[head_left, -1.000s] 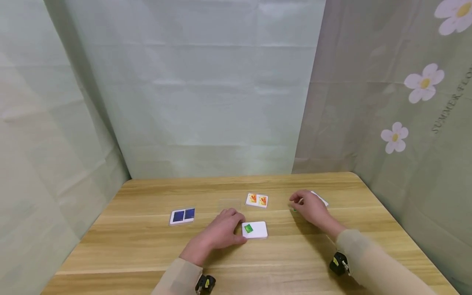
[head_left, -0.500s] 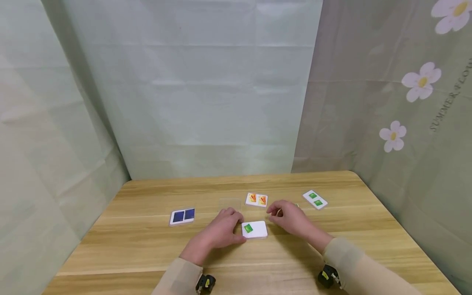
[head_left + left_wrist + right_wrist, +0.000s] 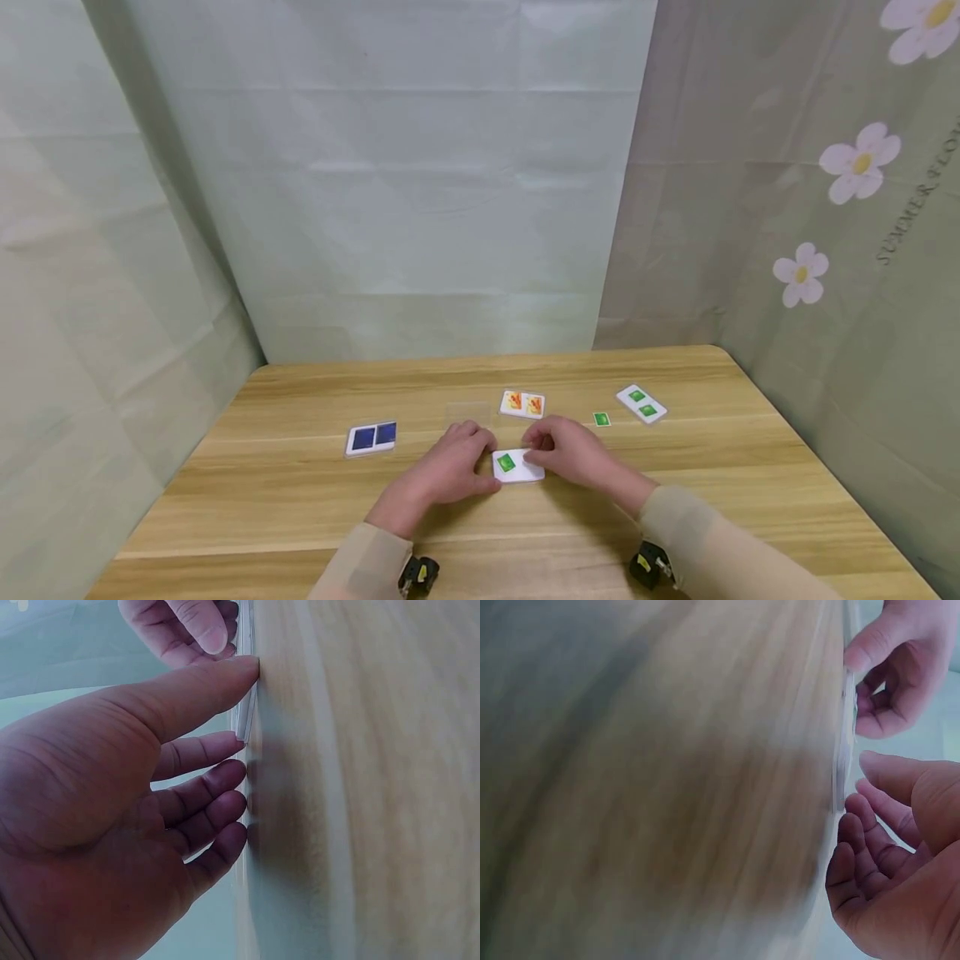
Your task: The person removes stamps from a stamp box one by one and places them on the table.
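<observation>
On the wooden table, my left hand (image 3: 455, 465) grips the left end of a white card (image 3: 528, 477), thumb at the near corner and fingertips at the far one. A small green square (image 3: 506, 462) lies tilted on the card's left half. My right hand (image 3: 572, 451) reaches over the card's right half, thumb and index finger close together with fingertips right at its surface. In the right wrist view, that hand's fingers (image 3: 870, 817) are bent near the card's edge (image 3: 844, 761); I cannot tell whether a small piece is between them. In the left wrist view, the left thumb (image 3: 225, 686) touches the card's edge.
Another green square (image 3: 602, 419) lies right of my right hand, near a white card with two green squares (image 3: 641, 403). A card with two orange pictures (image 3: 522, 405) lies behind, a dark blue one (image 3: 371, 438) at left. A faint transparent rectangle (image 3: 467, 412) lies beyond my left hand.
My right hand has moved left from beside the loose green square to the white card, uncovering that square and the two-green card. My left hand has stayed on the white card.
</observation>
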### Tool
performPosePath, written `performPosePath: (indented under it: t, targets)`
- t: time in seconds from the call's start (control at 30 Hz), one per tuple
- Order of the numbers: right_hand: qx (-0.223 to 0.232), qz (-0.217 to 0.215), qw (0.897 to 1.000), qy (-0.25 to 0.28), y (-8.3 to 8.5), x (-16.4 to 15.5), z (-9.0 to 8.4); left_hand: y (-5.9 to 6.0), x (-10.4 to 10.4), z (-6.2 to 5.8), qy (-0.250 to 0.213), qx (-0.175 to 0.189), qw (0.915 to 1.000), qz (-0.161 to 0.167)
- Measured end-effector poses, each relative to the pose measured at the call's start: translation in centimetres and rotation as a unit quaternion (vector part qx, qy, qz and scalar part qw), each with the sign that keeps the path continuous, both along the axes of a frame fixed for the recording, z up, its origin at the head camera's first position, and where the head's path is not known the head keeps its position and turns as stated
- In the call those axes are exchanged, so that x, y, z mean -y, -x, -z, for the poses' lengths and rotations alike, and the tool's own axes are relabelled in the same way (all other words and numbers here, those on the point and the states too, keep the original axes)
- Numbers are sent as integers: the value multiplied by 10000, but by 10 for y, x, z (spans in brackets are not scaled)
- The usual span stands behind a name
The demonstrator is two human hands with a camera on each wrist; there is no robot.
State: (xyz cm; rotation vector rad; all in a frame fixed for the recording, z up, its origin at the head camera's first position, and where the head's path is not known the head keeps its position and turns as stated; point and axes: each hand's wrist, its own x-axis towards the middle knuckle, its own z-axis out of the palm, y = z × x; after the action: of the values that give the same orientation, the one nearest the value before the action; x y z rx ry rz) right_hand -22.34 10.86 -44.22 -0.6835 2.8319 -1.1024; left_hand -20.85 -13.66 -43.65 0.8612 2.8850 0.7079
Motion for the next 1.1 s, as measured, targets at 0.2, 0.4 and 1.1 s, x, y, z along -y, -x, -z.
performPosePath:
  t: [0.2, 0.4, 1.1]
  targets:
    - [-37, -11, 10000, 12, 0, 6, -1, 2, 0, 1, 77, 17, 10000, -26]
    - [-211, -169, 9996, -52, 4, 11, -2, 2, -1, -2, 154, 60, 9999, -48]
    - [-200, -670, 9968, -398, 12, 24, 1, 1, -1, -2, 172, 40, 9998, -26]
